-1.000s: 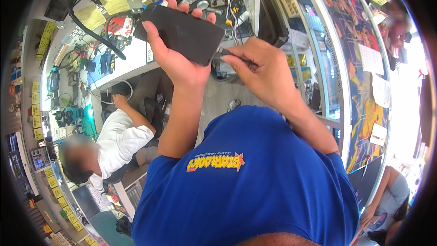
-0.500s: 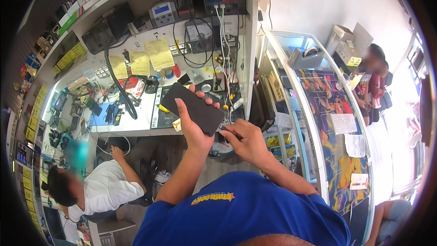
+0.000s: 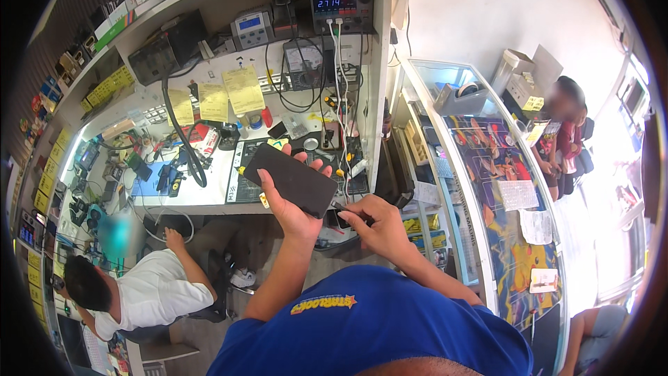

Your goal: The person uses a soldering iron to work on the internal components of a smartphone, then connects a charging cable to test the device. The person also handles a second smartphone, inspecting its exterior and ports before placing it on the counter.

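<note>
My left hand (image 3: pixel 298 221) holds a dark smartphone (image 3: pixel 296 179) tilted above the bench's front edge, its black face toward me. The thumb lies along the near side and the fingertips curl over the far edge. In my right hand (image 3: pixel 379 224) a small dark cable plug (image 3: pixel 339 205) is pinched between thumb and forefinger. The plug sits right by the phone's lower right end; whether it is inserted cannot be made out. White cables (image 3: pixel 339 76) hang from a bench power supply (image 3: pixel 351 19) with a lit display and run down behind the phone.
The workbench (image 3: pixel 188 202) carries tools, parts and a dark work mat (image 3: pixel 239 167). A black hose (image 3: pixel 170 108) hangs over it. A seated person in a white shirt (image 3: pixel 163 285) works at left. A glass display case (image 3: pixel 487 237) stands at right, with people beyond.
The phone and both my hands have come slightly nearer to my body. My grip on the phone and on the plug is the same. The seated person's head has shifted slightly.
</note>
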`<state>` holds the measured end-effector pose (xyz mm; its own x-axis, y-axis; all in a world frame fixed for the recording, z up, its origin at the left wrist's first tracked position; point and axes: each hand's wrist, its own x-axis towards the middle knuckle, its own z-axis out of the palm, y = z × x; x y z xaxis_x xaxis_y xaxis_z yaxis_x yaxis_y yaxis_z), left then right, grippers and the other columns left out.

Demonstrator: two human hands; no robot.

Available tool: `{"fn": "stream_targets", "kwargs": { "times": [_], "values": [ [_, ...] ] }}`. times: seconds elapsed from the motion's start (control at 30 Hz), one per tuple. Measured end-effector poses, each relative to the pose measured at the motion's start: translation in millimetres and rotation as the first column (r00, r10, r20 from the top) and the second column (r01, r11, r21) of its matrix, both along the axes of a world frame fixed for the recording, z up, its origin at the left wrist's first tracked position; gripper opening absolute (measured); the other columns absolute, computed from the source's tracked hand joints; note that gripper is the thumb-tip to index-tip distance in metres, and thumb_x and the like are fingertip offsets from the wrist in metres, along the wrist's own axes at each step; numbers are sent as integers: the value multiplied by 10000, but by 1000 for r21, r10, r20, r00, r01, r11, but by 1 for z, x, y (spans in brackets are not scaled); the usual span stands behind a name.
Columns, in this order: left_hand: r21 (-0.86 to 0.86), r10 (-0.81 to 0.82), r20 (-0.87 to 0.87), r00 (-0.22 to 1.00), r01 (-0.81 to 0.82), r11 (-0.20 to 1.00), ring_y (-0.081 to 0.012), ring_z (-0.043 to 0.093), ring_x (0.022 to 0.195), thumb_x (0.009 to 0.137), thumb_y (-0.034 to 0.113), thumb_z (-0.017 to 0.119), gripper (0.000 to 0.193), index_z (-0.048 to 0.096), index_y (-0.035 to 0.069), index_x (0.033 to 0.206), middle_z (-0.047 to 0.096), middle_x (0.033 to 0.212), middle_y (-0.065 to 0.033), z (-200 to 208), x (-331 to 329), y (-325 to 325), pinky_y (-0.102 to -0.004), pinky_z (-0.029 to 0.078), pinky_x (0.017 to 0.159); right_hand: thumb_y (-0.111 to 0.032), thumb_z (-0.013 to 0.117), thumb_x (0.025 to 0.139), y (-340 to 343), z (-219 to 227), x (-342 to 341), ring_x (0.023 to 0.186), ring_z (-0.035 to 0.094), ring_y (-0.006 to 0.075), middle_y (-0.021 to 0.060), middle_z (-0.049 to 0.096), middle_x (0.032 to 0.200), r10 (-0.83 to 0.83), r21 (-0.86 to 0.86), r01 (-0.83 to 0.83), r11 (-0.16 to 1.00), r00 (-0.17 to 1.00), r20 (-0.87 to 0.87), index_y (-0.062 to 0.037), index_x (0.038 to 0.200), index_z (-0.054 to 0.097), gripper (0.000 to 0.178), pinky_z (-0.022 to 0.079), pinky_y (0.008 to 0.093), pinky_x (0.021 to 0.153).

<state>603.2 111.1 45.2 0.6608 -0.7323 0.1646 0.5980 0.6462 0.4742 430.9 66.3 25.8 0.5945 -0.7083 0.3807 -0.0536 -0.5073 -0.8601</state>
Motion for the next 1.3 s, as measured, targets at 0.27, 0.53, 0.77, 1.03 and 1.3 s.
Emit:
{"fn": "stream_targets", "kwargs": {
  "times": [0.27, 0.53, 0.77, 1.03, 1.3],
  "values": [
    [36, -32, 55, 998, 30, 999, -231, 641, 986, 1076, 704, 489, 795, 409, 119, 1608, 593, 1142, -40, -13, 0, 2, -513, 551, 967, -144, 836, 937, 1, -10, 1, 731, 661, 275, 129, 703, 847, 10, -118, -9, 993, 1000, 2, -6, 978, 777, 156, 532, 390, 676],
    [-23, -57, 41, 998, 58, 998, -236, 670, 994, 1090, 667, 497, 735, 440, 127, 1586, 632, 1155, -48, -16, 3, 5, -504, 566, 953, -102, 837, 922, 6, -16, 5, 705, 654, 284, 133, 681, 813, 1, -33, 0, 999, 1000, 28, 3, 956, 755, 138, 519, 382, 662],
    [-14, -35, -1, 999, 35, 999, -240, 674, 1004, 1090, 677, 478, 761, 441, 105, 1590, 631, 1158, -56, -12, 8, 10, -517, 563, 962, -118, 844, 937, 5, -18, 9, 749, 683, 220, 122, 696, 874, 60, 119, -59, 991, 998, 3, 2, 1021, 740, 180, 559, 346, 714],
    [-31, -34, -19, 999, 33, 999, -270, 680, 1038, 1095, 681, 453, 745, 463, 107, 1570, 629, 1199, -66, -6, 13, 9, -547, 559, 1008, -97, 854, 931, 3, -4, 10, 784, 676, 161, 85, 702, 933, 17, 18, -17, 1000, 1000, 15, -23, 1111, 753, 219, 579, 308, 756],
    [-57, -58, -9, 998, 57, 997, -234, 656, 1016, 1091, 667, 492, 743, 425, 115, 1584, 614, 1168, -51, -11, 6, 3, -527, 547, 1006, -12, 786, 982, -1, -15, 12, 717, 683, 97, 83, 695, 917, 30, -3, -30, 1000, 999, 39, 38, 1052, 742, 97, 548, 271, 559]
  ]
}}
